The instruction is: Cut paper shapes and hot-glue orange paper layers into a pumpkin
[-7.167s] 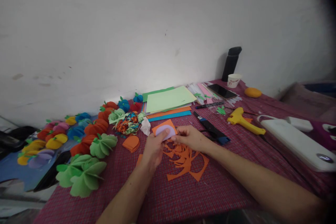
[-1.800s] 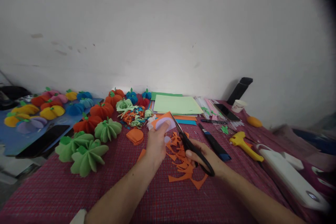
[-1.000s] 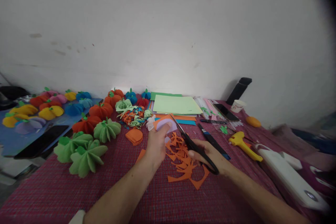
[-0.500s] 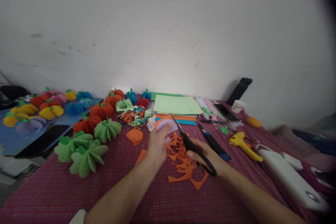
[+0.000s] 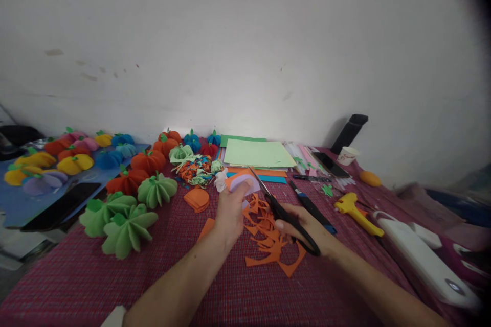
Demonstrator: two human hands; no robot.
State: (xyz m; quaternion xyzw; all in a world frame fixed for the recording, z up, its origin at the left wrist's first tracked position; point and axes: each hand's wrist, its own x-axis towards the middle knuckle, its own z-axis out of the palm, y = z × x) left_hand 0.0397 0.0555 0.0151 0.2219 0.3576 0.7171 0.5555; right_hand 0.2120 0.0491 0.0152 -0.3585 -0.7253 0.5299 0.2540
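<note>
The left hand [image 5: 230, 209] pinched the purple piece [image 5: 254, 185] together with the orange paper [image 5: 237, 172] above the checked cloth [image 5: 238, 288], thumb on top. The right hand [image 5: 307, 224] was curled around the handles of the scissors [image 5: 283, 214], with blades at the paper's right edge; orange scraps [image 5: 273, 251] lay beneath.

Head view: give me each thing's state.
Left hand: closed on rounded purple paper, orange paper.
Right hand: closed on black-handled metal scissors.
Scissors: held, blade opening unclear.
Orange paper strips: cut, heaped.
Rounded orange paper pieces: stacked.
White paper cup: upright.
Black cylindrical bottle: upright.
Yellow glue gun: lying down.
Black rectangular phone: screen dark.
</note>
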